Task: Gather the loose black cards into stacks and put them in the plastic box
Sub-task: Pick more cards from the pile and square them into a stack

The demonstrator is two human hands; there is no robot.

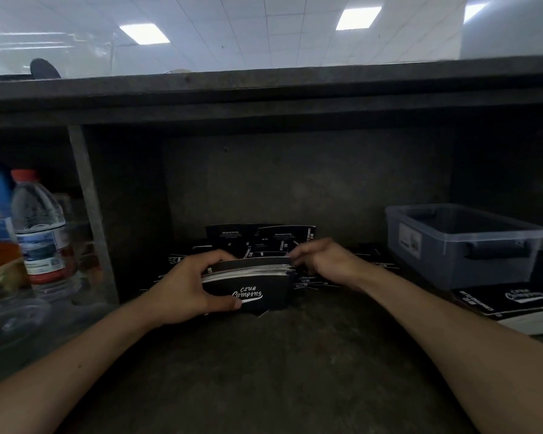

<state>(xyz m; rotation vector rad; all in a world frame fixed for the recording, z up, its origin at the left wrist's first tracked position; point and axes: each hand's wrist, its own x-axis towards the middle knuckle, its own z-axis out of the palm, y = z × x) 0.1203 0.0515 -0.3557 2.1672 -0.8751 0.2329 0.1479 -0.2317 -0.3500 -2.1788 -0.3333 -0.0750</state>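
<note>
Left grip [185, 286] is clamping a stack [248, 289] of black cards over the table [264, 371]; right grip [323, 261] is curling at its right end, blurred, cannot tell if pinching. Loose cards [282, 236] are lying behind. Gathering step is running; next likely needing another pickup, then carrying to the plastic box [452, 261] far right.

Dim shelf interior, bright ceiling panels [145, 33], wide-angle warp.
</note>
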